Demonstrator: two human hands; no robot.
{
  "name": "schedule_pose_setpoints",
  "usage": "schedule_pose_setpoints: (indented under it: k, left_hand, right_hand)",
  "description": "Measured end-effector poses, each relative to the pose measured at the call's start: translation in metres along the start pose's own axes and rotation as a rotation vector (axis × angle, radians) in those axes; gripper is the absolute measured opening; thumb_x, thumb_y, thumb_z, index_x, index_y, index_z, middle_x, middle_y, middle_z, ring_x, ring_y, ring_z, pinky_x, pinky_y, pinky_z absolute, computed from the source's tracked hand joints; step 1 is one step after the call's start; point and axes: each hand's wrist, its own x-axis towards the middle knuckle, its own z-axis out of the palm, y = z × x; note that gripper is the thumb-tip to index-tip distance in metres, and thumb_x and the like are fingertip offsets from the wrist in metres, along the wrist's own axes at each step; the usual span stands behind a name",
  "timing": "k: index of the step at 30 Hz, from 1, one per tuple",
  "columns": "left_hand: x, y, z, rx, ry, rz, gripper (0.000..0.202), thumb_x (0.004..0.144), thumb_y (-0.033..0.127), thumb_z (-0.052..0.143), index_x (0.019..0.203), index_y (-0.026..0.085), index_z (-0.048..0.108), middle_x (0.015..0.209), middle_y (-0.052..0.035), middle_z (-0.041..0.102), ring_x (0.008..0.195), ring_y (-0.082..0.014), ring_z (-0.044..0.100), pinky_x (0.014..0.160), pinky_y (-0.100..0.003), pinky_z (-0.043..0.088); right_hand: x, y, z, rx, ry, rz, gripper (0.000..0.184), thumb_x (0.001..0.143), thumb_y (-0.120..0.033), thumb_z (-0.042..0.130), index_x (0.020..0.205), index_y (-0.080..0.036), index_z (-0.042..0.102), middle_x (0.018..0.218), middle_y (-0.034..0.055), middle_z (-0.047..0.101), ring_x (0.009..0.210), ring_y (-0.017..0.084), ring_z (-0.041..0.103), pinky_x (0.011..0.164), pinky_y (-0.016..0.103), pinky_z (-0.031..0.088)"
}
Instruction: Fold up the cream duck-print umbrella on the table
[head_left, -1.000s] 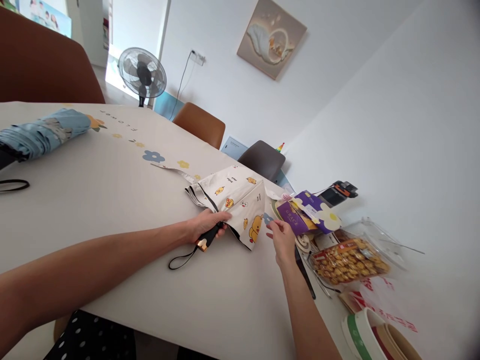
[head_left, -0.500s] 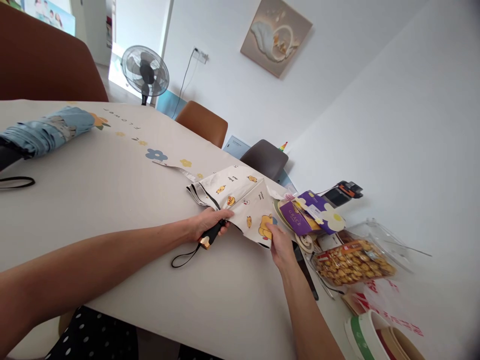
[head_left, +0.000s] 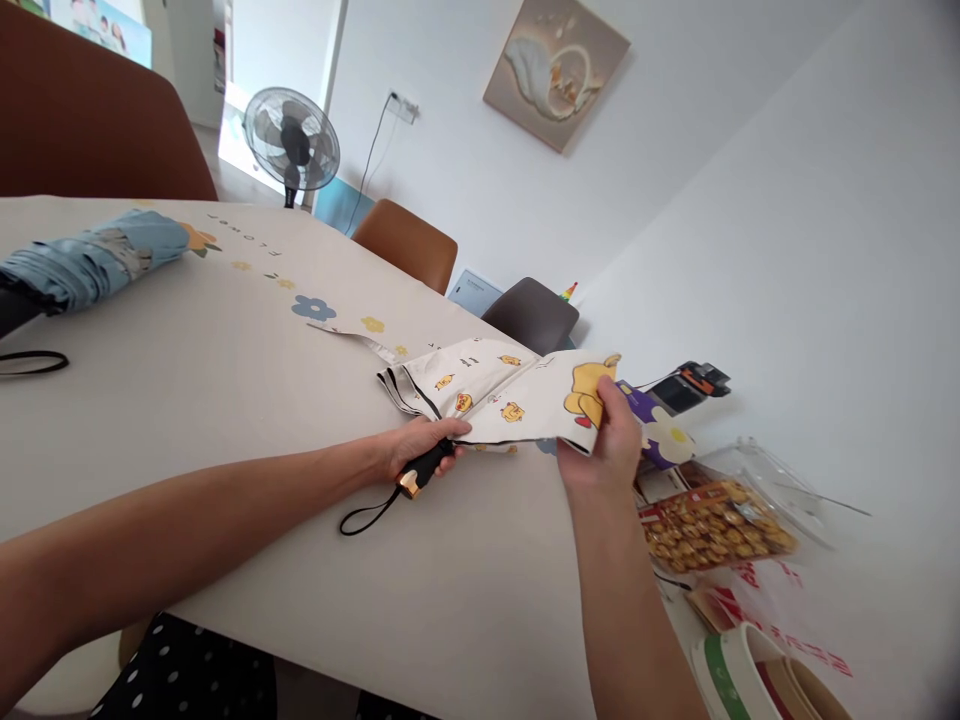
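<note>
A white umbrella (head_left: 491, 385) with yellow cartoon prints and black edging lies loosely folded over the table. My left hand (head_left: 424, 447) is closed around it where the black handle meets the fabric. The handle's gold-coloured end and a black wrist loop stick out below that hand. My right hand (head_left: 604, 440) pinches the edge of one canopy panel and holds it stretched out to the right, by a large yellow print. A narrow pale strap trails from the umbrella's far side. Folded and bundled, a light blue umbrella (head_left: 105, 260) rests on the table at the left.
The white table (head_left: 262, 420) has flower prints. At its right side are a purple box (head_left: 660, 430), a clear pack of round snacks (head_left: 724, 525), and paper cups or rolls (head_left: 739, 670). Chairs (head_left: 409, 245) and a fan (head_left: 292, 140) stand beyond.
My right hand has moved right and slightly up, drawing the umbrella's panel out and over toward the purple box. My left hand keeps its grip in nearly the same place.
</note>
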Motion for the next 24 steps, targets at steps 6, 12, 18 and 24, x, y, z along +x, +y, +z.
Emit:
schedule_pose_setpoints:
  k: [6,12,18,24]
  left_hand:
    - [0.000,0.001,-0.001,-0.023,-0.127,-0.051,0.024,0.072,0.036,0.060,0.078,0.016,0.047,0.062,0.0028,0.049,0.042,-0.0039,0.040,0.038,-0.016,0.031]
    - [-0.002,0.002,0.002,0.052,-0.242,-0.085,0.036,0.078,0.053,0.046,0.073,0.017,0.046,0.059,0.0025,0.046,0.041,-0.0044,0.037,0.038,-0.015,0.029]
    - [0.001,0.003,0.003,-0.023,-0.230,-0.118,0.062,0.078,0.070,0.017,0.076,0.017,0.049,0.056,0.0003,0.045,0.039,-0.0065,0.038,0.038,-0.017,0.030]
    - [0.001,0.005,0.004,-0.016,-0.212,-0.124,0.072,0.060,0.084,0.028,0.073,0.017,0.050,0.057,-0.0005,0.047,0.039,-0.0075,0.040,0.037,-0.019,0.030]
  right_hand:
    - [0.024,0.018,0.036,-0.155,-0.022,-0.211,0.023,0.073,-0.035,0.059,0.062,-0.019,0.046,0.064,-0.0019,0.047,0.066,0.013,0.053,0.064,0.026,0.045]
    - [0.050,0.054,0.053,-0.603,0.008,-0.487,0.032,0.075,-0.041,0.053,0.055,-0.018,0.046,0.068,-0.0003,0.047,0.067,0.013,0.046,0.066,0.025,0.039]
    - [0.063,0.074,0.061,-0.898,0.005,-0.440,0.032,0.076,-0.039,0.048,0.052,-0.018,0.046,0.066,0.0013,0.051,0.067,0.015,0.046,0.066,0.026,0.035]
    - [0.066,0.077,0.063,-1.101,-0.104,-0.299,0.036,0.075,-0.037,0.047,0.045,-0.019,0.036,0.047,-0.0030,0.036,0.052,0.012,0.034,0.052,0.026,0.026]
